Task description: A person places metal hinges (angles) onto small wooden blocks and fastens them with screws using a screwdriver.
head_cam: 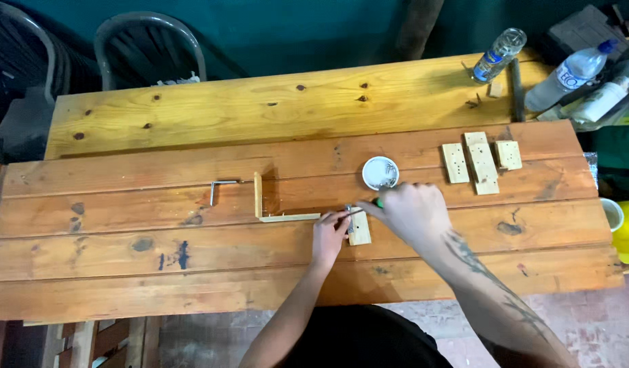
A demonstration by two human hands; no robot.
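Observation:
My left hand (330, 234) pinches a small screw at the top of a short pale wooden block (359, 232) lying on the plank table (192, 266). My right hand (410, 212) grips a green-handled screwdriver (377, 202), its tip pointing left toward the screw. Just left of the block lies an L-shaped frame of thin wooden strips (273, 215). A small round white dish (380, 172) holding screws sits right behind my right hand.
A metal hex key (218, 189) lies left of the frame. Three pale wooden pieces (481, 161) lie at the right. Plastic bottles (500, 54) and clutter sit at the far right corner. A chair (149, 48) stands behind the table.

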